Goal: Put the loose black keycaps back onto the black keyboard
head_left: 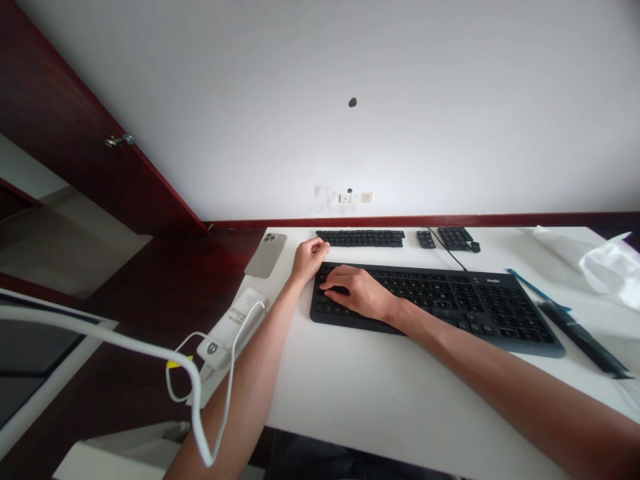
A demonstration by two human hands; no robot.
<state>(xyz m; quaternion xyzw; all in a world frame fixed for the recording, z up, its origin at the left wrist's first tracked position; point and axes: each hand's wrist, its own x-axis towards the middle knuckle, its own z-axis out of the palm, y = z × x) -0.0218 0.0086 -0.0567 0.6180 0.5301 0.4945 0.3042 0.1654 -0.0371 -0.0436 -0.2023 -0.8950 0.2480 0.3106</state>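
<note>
The right hand (361, 293) bends over the left end of the keyboard (440, 292), fingers part-curled; the left hand (307, 260) curls beside the black keycaps (360, 238) — any grip, I cannot tell. Best to work keys straight, without tilting.

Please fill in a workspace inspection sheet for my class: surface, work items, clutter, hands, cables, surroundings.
Surface: white table, near the wall.
Work items: black keyboard; three black key groups along the far edge.
Clutter: phone and white block at left; blue tool, black bundle and white plastic bag at right.
Hands: right hand over the keyboard's left end; left hand curled near the long key group, contents unclear.
Cables: black cord behind the keyboard; thick white cable across the lower left.
Surroundings: dark red door, wall sockets.
</note>
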